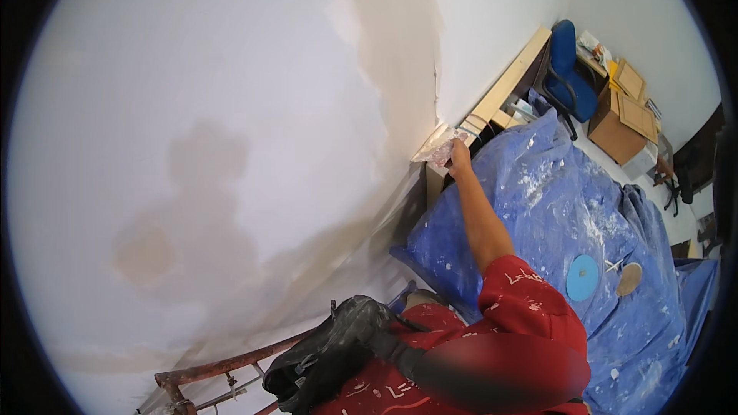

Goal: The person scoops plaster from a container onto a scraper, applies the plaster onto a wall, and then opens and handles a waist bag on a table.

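Note:
My right hand (459,155) is at the end of my outstretched arm, closed on a wide putty knife (437,141) smeared with whitish plaster. The blade is at the inner corner of the white wall (231,54), low down beside a light wooden ledge (513,69); whether it touches the plaster is hard to tell. A beige patch runs up the wall above the blade. I do not see my left hand. My paint-spattered red sleeve (516,290) and a black bag (323,357) fill the lower middle.
A spattered blue sheet (523,200) drapes over things on the right, with a light blue disc (582,277) and tan disc (629,279) on it. Beyond are a blue office chair (567,69) and cardboard boxes (615,127). A rusty metal scaffold rail (200,373) stands at lower left.

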The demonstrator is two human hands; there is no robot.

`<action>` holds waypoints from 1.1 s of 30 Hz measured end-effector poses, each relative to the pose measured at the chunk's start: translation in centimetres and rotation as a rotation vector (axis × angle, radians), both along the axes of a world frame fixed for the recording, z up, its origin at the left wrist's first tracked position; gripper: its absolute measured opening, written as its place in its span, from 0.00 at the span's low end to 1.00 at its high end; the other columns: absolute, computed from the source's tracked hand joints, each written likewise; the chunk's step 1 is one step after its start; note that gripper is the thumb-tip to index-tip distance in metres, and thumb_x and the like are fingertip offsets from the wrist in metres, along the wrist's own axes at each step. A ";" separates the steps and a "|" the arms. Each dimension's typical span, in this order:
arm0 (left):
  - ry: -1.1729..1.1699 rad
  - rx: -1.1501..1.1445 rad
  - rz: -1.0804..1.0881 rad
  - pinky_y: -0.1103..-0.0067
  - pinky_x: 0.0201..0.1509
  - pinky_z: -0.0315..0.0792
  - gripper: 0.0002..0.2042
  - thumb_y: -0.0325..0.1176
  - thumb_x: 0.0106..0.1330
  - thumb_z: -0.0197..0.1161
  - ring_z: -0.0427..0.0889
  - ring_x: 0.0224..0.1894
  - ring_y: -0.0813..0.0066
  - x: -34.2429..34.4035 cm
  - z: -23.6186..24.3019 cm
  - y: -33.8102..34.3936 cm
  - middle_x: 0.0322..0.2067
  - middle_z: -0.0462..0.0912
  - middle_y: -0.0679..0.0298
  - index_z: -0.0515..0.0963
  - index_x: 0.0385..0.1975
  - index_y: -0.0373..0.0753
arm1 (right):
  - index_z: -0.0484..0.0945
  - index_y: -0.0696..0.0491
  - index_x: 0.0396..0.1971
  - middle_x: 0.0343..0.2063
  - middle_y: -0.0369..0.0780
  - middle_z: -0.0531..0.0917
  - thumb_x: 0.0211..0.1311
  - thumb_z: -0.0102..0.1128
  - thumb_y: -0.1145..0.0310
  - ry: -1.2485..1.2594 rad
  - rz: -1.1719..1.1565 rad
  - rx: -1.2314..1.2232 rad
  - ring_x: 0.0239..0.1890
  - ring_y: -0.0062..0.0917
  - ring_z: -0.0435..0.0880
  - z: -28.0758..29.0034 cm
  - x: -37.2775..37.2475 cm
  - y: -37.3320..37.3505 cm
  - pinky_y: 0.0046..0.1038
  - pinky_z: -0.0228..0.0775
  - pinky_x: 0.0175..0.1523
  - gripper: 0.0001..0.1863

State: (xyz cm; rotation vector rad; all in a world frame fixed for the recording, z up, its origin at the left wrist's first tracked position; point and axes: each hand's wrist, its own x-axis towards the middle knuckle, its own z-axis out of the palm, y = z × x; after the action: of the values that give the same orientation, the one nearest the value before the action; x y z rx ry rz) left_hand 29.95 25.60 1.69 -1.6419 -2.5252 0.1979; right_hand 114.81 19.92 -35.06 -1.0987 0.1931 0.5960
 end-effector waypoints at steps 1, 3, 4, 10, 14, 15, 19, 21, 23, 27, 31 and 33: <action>0.049 -0.042 0.005 0.58 0.51 0.72 0.35 0.68 0.61 0.46 0.80 0.50 0.48 -0.7 -0.1 0.2 0.47 0.82 0.49 0.78 0.54 0.45 | 0.72 0.58 0.44 0.34 0.41 0.81 0.64 0.43 0.62 -0.026 -0.015 0.022 0.33 0.33 0.84 1.1 0.1 0.4 0.38 0.80 0.33 0.17; 0.081 0.001 0.032 0.58 0.49 0.72 0.35 0.68 0.61 0.46 0.80 0.49 0.48 0.7 0.0 -0.1 0.46 0.82 0.50 0.78 0.53 0.45 | 0.72 0.59 0.44 0.34 0.41 0.81 0.64 0.43 0.62 -0.098 -0.039 0.054 0.33 0.33 0.84 4.2 0.7 0.3 0.37 0.80 0.32 0.17; 0.128 0.045 0.061 0.59 0.48 0.73 0.35 0.69 0.60 0.46 0.81 0.48 0.48 1.2 0.0 0.0 0.46 0.83 0.50 0.79 0.52 0.45 | 0.72 0.59 0.44 0.34 0.42 0.81 0.64 0.43 0.62 -0.157 -0.063 0.087 0.32 0.32 0.84 6.0 1.2 0.1 0.36 0.80 0.31 0.17; -0.059 0.112 -0.139 0.64 0.51 0.72 0.22 0.54 0.67 0.50 0.80 0.50 0.54 -1.1 -0.5 0.4 0.51 0.80 0.53 0.80 0.51 0.49 | 0.69 0.61 0.46 0.33 0.44 0.80 0.64 0.39 0.66 -0.407 0.039 0.179 0.30 0.33 0.84 23.2 0.8 0.4 0.37 0.79 0.27 0.17; -0.038 0.107 -0.129 0.63 0.51 0.72 0.29 0.59 0.65 0.50 0.80 0.47 0.48 0.5 0.6 -0.2 0.45 0.82 0.49 0.80 0.48 0.39 | 0.68 0.60 0.44 0.35 0.46 0.79 0.67 0.40 0.64 -0.586 0.163 0.071 0.34 0.36 0.84 35.7 -0.2 1.9 0.40 0.82 0.38 0.16; -0.025 0.095 -0.074 0.61 0.49 0.72 0.30 0.61 0.65 0.50 0.81 0.45 0.46 0.7 0.9 -0.3 0.42 0.82 0.48 0.79 0.46 0.36 | 0.68 0.60 0.45 0.36 0.47 0.79 0.65 0.42 0.64 -0.599 0.156 0.069 0.34 0.36 0.84 39.2 -0.8 2.4 0.40 0.82 0.39 0.16; -0.036 0.220 -0.165 0.59 0.44 0.74 0.31 0.63 0.63 0.53 0.82 0.38 0.44 -1.7 -1.1 -0.1 0.37 0.83 0.45 0.79 0.40 0.35 | 0.68 0.61 0.45 0.37 0.48 0.80 0.64 0.48 0.65 -0.746 0.081 0.002 0.34 0.37 0.84 52.9 -1.7 3.1 0.39 0.83 0.42 0.16; -0.036 0.258 -0.211 0.59 0.43 0.74 0.30 0.62 0.62 0.54 0.82 0.38 0.45 -2.1 -1.1 -0.2 0.37 0.83 0.46 0.79 0.40 0.35 | 0.69 0.61 0.44 0.39 0.47 0.79 0.65 0.47 0.68 -0.916 0.228 -0.017 0.39 0.35 0.83 60.5 -0.9 3.1 0.38 0.82 0.49 0.13; -0.075 0.235 -0.170 0.61 0.44 0.74 0.28 0.60 0.63 0.55 0.82 0.39 0.47 -1.2 -0.3 -0.6 0.37 0.83 0.46 0.80 0.41 0.36 | 0.68 0.66 0.42 0.38 0.52 0.78 0.67 0.43 0.72 -0.973 0.229 0.077 0.39 0.40 0.82 67.1 -1.3 2.2 0.40 0.83 0.47 0.11; -0.041 0.257 -0.384 0.60 0.45 0.74 0.28 0.60 0.64 0.55 0.81 0.42 0.48 -5.0 -2.3 0.0 0.40 0.82 0.46 0.80 0.44 0.38 | 0.62 0.75 0.42 0.37 0.59 0.76 0.67 0.39 0.76 -0.863 0.083 0.407 0.39 0.48 0.82 71.5 -2.6 -1.6 0.40 0.84 0.46 0.14; -0.090 0.201 -0.255 0.58 0.48 0.72 0.30 0.62 0.63 0.53 0.79 0.46 0.44 -2.9 -0.9 -0.4 0.47 0.80 0.45 0.79 0.49 0.40 | 0.68 0.61 0.42 0.36 0.48 0.79 0.69 0.48 0.66 -0.970 0.068 0.420 0.41 0.41 0.83 60.0 0.9 -5.7 0.42 0.81 0.49 0.13; -0.116 0.210 -0.188 0.58 0.49 0.72 0.31 0.63 0.63 0.53 0.78 0.46 0.43 -2.8 -0.6 -1.4 0.48 0.79 0.45 0.79 0.50 0.40 | 0.69 0.60 0.41 0.35 0.48 0.80 0.74 0.39 0.59 -0.840 0.023 0.460 0.36 0.38 0.83 49.5 -2.2 -5.5 0.41 0.81 0.45 0.18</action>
State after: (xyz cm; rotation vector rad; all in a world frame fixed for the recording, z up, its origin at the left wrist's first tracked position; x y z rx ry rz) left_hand 27.16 24.24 1.09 -1.8361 -2.3543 -0.1795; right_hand 112.62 14.40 14.47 -0.8193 -0.6564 0.1436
